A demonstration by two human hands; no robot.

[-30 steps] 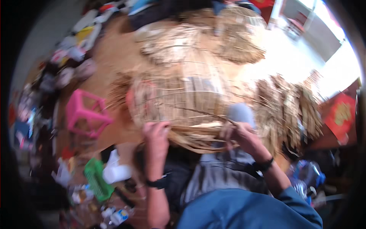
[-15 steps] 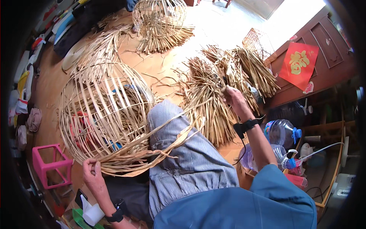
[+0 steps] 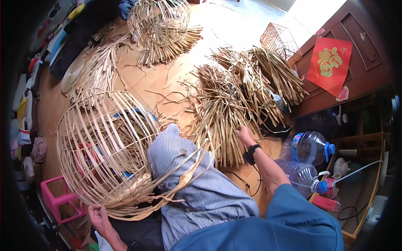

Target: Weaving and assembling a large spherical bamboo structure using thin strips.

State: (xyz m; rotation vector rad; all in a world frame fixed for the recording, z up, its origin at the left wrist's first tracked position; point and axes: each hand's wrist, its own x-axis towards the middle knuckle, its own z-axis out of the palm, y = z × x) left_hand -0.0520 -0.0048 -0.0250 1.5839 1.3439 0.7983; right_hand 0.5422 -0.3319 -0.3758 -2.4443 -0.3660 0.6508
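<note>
A large open-ribbed basket (image 3: pixel 104 139) of pale split strips lies tilted at my left knee. My left hand (image 3: pixel 99 218) is closed at its near lower rim, thumb and fingers pinching there. Dried flat plant strips (image 3: pixel 186 178) run along that rim, their loose ends trailing over my striped trouser leg to the right. My right hand (image 3: pixel 244 136) is closed at the near side of a heap of dried stalks (image 3: pixel 226 108); what its fingers hold, if anything, is hidden. Through the basket's ribs show more dry strips and something red and blue.
Another ribbed basket (image 3: pixel 161 21) stands on stalks at the back, with a person's dark sleeve beside it. A pink stool (image 3: pixel 63 201) stands left. Large clear plastic bottles (image 3: pixel 310 148) lie right, by a wooden door (image 3: pixel 360 58) and a wire cage (image 3: pixel 280 39).
My right hand has come down and toward me along the stalk heap. The near basket sits lower in view, my left hand still at its rim. The whole view has shifted somewhat.
</note>
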